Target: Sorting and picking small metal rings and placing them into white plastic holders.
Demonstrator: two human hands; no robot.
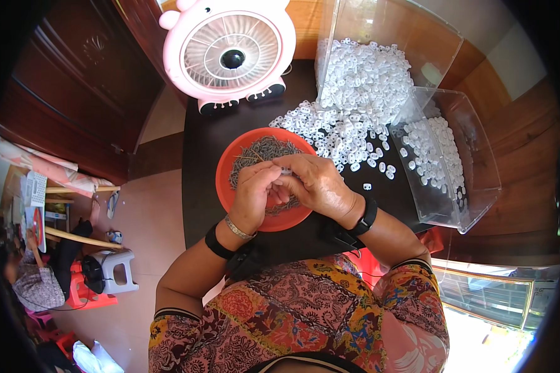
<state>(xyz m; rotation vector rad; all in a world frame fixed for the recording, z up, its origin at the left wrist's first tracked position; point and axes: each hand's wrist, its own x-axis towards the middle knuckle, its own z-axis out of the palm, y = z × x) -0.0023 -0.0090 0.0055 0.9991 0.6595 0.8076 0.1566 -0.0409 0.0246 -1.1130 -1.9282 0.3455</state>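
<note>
Holds left hand and right hand close together just above an orange-red plastic bowl, with right thumb and forefinger pinched on a small pale piece and left fingertips drawn together right beside it. Cannot tell the left fingers' grip, nor the contents of the other fingers, curled toward the palms. Shows only a sliver of that piece, apparently lengthwise from side to side, too covered for a reading of either end. From near the left fingertips, a thin tan strand, stretching leftward over the bowl. Heaped inside: short, slim, dull grey pieces, rough-looking, pointing every which way. Behind and to the right, on the smooth dark table, a loose spread of white pieces, flat, oval, glossy, with paired dark holes, long axes at random. Joined to a deeper pile in a clear, hard-walled bin; more of the same in a second clear bin. At the far left, a rounded pink fan with a ribbed round grille.
</note>
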